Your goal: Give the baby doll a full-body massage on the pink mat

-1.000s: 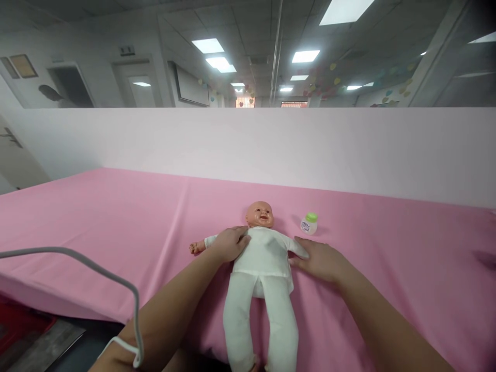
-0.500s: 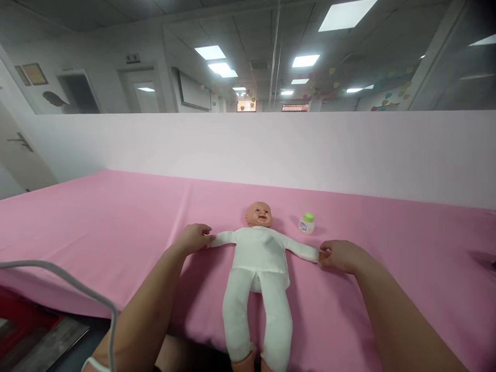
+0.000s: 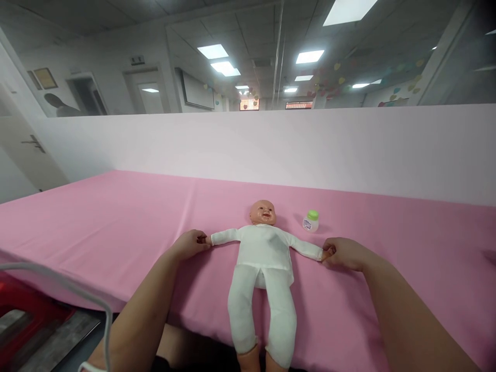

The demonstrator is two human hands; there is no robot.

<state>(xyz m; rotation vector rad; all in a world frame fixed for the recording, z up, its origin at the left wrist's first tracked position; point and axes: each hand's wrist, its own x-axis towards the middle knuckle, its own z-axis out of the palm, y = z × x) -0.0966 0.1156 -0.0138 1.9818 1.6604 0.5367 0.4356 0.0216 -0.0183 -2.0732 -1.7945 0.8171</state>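
Observation:
A baby doll (image 3: 263, 253) in a white suit lies face up on the pink sheet (image 3: 116, 222), arms spread wide, legs hanging toward the near edge. My left hand (image 3: 188, 244) is closed around the doll's hand at the end of its left-side sleeve. My right hand (image 3: 344, 253) pinches the doll's other hand at the right sleeve end. Both doll arms are stretched straight out. A small white bottle with a green cap (image 3: 310, 221) stands just right of the doll's head, apart from my right hand.
A pale wall panel (image 3: 248, 150) runs along the far side of the pink surface. A grey cable (image 3: 70, 289) loops at the lower left above a dark floor and something red (image 3: 23, 315).
My hands left the doll's chest and side, slid out along its sleeves, and now hold its two hands with the arms stretched apart.

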